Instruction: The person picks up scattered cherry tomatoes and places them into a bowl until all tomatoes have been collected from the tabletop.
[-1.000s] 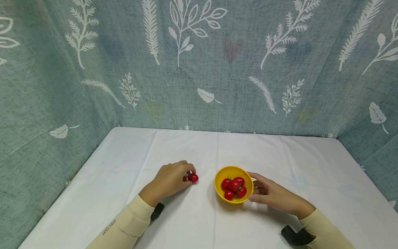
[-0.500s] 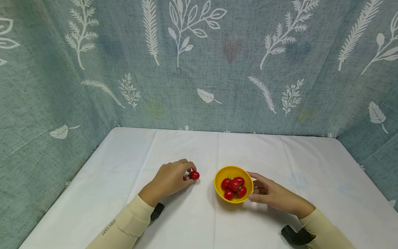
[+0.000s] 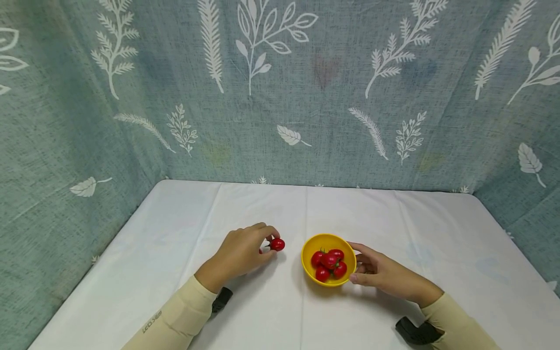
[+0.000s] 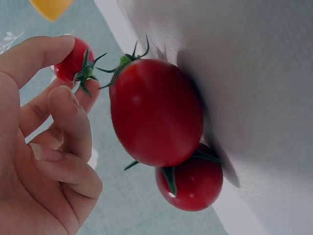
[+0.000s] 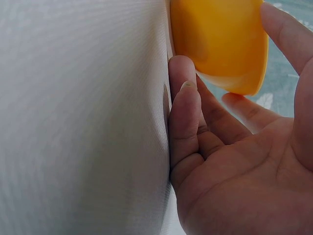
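Observation:
Near the middle of the table my left hand [image 3: 242,250] pinches a red cherry tomato [image 3: 277,244] by thumb and fingertip. The left wrist view shows this held tomato [image 4: 71,63] with its green stem cap toward the camera; the other fingers curl loosely. Two more cherry tomatoes lie beside that hand on the cloth, a nearer one [image 4: 156,112] and one partly behind it [image 4: 193,188]; the hand mostly hides them in the head view. My right hand [image 3: 387,274] holds the right side of a yellow bowl [image 3: 307,274], thumb and forefinger at its rim. Several cherry tomatoes [image 3: 330,261] sit inside.
A white cloth [image 3: 262,311] covers the table. Grey-green curtains [image 3: 280,160] with white leaf prints stand along the back and sides. Dark straps [image 3: 419,331] sit at both wrists.
The pinched tomato has moved slightly right and away from the person, toward the bowl, with the left fingers. The right hand and the bowl have stayed in place.

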The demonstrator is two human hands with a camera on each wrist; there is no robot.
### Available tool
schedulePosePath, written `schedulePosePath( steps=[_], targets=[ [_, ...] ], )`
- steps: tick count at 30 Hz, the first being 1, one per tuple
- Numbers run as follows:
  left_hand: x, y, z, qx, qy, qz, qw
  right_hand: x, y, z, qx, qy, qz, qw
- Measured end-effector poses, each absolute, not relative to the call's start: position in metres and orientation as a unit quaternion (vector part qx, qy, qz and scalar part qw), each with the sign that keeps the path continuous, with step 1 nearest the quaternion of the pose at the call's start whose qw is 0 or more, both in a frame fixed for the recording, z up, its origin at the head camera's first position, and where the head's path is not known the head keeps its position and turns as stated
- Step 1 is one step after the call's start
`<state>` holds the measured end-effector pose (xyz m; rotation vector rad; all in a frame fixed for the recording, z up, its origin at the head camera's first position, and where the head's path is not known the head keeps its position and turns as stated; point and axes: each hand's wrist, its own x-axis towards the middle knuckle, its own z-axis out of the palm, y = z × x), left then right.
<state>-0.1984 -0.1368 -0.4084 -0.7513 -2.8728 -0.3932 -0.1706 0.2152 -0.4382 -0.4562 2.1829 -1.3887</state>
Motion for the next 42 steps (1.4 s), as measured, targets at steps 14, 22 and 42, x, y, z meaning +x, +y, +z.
schedulePosePath(
  steps=[14,22,42],
  targets=[
    [-0.185,-0.123,-0.399,-0.298,-0.933,-0.145,0.137,-0.171,0.216,-0.437,-0.163,0.805,-0.509,0.258],
    [-0.178,-0.116,-0.396,-0.329,-0.918,-0.155,0.159,-0.171,0.217,-0.438,-0.169,0.801,-0.513,0.256],
    [-0.175,-0.087,-0.385,-0.368,-0.911,-0.144,0.116,-0.171,0.217,-0.44,-0.17,0.8,-0.514,0.258]
  ],
)
